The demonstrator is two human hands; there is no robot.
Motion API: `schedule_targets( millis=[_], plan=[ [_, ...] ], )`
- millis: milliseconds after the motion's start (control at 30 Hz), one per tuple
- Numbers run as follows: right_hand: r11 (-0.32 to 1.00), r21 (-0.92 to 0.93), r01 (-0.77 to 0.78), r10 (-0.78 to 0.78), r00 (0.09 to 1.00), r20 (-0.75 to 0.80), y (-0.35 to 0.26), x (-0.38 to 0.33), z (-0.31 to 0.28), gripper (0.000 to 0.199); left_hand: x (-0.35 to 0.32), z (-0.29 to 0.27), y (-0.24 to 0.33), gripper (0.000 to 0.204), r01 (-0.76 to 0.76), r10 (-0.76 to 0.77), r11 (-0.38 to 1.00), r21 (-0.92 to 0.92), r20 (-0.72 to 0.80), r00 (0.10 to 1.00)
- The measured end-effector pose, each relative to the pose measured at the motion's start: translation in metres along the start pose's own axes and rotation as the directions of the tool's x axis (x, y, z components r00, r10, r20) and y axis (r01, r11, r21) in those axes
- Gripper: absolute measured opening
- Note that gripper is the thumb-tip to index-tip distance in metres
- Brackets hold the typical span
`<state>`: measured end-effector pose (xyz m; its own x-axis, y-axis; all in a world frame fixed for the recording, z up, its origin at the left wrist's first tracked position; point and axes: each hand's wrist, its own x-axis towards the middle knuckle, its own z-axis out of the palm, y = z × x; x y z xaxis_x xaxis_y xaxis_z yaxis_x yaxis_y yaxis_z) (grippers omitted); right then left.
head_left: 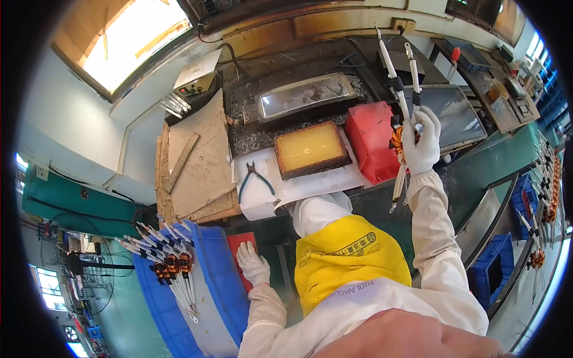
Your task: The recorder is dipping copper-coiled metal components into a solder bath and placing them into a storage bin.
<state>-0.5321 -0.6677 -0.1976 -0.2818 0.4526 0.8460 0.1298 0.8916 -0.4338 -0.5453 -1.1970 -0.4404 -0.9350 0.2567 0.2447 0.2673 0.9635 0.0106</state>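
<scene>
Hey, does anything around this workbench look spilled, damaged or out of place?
Mostly grime: dark grit is scattered around the shiny trough like spilled residue, and the yellow-filled tray just in front has a crusted, browned rim. Both could be ordinary wear. The pliers lie loose, handles spread, on the white sheet.

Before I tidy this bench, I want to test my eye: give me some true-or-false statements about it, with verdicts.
1. The right hand holds white leads with a copper coil. True.
2. The yellow-filled tray is left of the red bin. True.
3. The pliers lie in the red bin. False: the pliers lie on the white sheet.
4. The left hand grips the pliers. False: the left hand is at the red panel.
</scene>
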Motion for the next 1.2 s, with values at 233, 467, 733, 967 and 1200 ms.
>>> schedule_targets(
  millis=[233, 467, 733, 967, 1200],
  plan=[
    [1.000, 0.010, 0.014, -0.014, 0.999, 0.034, 0.002, -0.013, -0.004, 0.027, 0.000, 0.001, -0.001, 0.076, -0.003, 0.003, 1.000, -0.013, -0.005, 1.000],
    [0.994, -0.052, -0.095, 0.096, 0.995, 0.024, -0.006, -0.032, -0.007, 0.055, 0.001, -0.004, 0.000, 0.075, -0.026, 0.026, 0.999, -0.042, -0.016, 1.000],
    [0.906, -0.214, -0.365, 0.421, 0.829, 0.368, -0.010, -0.023, -0.040, 0.060, -0.002, 0.002, 0.002, 0.073, -0.063, 0.063, 0.998, -0.027, 0.000, 0.998],
    [0.894, -0.102, -0.436, 0.445, 0.836, 0.321, 0.004, -0.013, -0.054, 0.061, -0.007, 0.018, -0.009, 0.072, -0.065, 0.065, 0.998, 0.002, -0.058, 0.996],
    [0.942, -0.289, -0.172, 0.272, 0.896, 0.352, 0.039, 0.025, -0.161, 0.053, -0.009, 0.014, -0.006, 0.072, -0.078, 0.078, 0.997, 0.005, -0.072, 0.994]
  ],
)
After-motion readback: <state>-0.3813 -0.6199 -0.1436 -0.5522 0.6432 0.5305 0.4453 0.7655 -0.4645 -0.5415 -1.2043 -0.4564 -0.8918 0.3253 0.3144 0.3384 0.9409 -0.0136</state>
